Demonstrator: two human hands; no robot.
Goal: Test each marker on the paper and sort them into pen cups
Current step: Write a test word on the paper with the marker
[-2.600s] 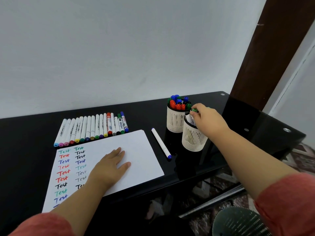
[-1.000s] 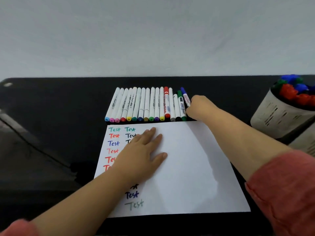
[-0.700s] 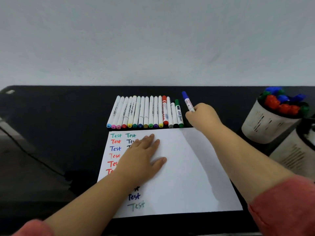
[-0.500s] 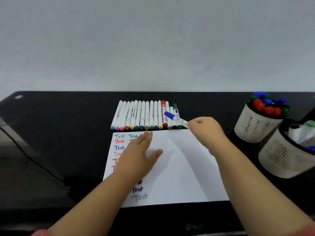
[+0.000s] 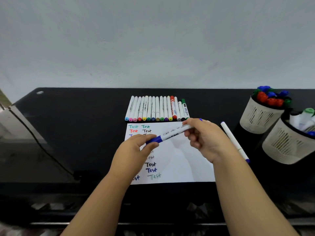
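Both hands on the blue marker over the paper. Left hand pinches its cap, right hand wraps the barrel

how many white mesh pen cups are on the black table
2. The far white mesh pen cup, full of red, blue and green capped markers, stands at the right of the black table; the near white mesh pen cup stands just in front, cut by the frame edge.
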